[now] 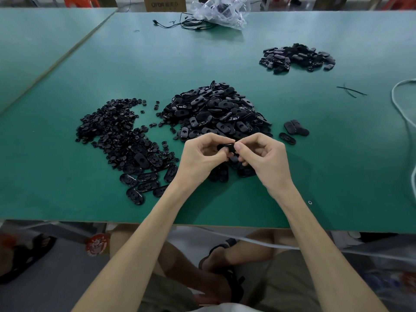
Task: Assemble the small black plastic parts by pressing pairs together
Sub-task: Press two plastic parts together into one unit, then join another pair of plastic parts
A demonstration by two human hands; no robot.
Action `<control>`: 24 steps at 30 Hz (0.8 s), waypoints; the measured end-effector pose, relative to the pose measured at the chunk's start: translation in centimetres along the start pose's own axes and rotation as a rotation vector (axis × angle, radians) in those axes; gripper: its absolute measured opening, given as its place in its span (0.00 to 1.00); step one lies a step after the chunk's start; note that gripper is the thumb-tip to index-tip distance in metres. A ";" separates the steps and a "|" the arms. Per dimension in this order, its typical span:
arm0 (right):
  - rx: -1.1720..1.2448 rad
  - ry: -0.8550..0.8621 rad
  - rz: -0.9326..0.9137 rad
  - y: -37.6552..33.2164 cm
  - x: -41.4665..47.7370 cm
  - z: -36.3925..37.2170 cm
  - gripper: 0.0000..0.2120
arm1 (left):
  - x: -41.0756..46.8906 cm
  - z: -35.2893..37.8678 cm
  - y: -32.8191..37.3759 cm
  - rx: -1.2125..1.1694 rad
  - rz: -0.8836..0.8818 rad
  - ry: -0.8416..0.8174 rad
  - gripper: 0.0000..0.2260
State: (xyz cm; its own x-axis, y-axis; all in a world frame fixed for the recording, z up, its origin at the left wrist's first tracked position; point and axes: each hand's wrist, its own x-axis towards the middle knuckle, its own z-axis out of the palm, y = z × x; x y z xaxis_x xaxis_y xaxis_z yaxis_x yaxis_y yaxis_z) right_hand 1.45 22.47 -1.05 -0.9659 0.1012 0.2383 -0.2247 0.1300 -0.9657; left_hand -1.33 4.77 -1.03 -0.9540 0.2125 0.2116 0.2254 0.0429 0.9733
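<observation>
A green worktop (315, 154) carries, at left, a heap of tiny black parts (112, 129), then a larger mound of oval black shells (216, 111). Just in front of that mound, the left hand (200, 156) and right hand (263, 156) meet, fingertips together pinching one oval black piece (226, 147) above the surface. Far right lies a smaller pile (297, 57).

One wide-angle camera sits on the person's head, looking forward and steeply down across the green bench (67, 188), close over both forearms, taking in the lap below and the bench's far edge.
</observation>
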 end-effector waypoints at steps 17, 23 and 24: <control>-0.005 0.004 0.030 -0.1 0.0 0.2 0.04 | 0.0 0.0 0.0 -0.037 0.023 -0.019 0.09; 0.095 0.131 0.062 -0.3 0.1 0.0 0.03 | 0.0 0.2 0.2 0.026 0.070 0.020 0.10; 0.136 0.214 0.078 -0.2 0.2 -0.1 0.03 | 0.0 0.2 0.3 0.033 0.076 0.046 0.10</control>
State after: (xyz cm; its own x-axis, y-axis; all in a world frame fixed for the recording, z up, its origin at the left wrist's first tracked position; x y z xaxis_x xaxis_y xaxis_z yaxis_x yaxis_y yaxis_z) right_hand 1.27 22.52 -0.81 -0.9349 0.3144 0.1649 -0.1797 -0.0185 -0.9836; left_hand -1.19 4.96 -0.76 -0.9417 0.1711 0.2895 0.3034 0.0609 0.9509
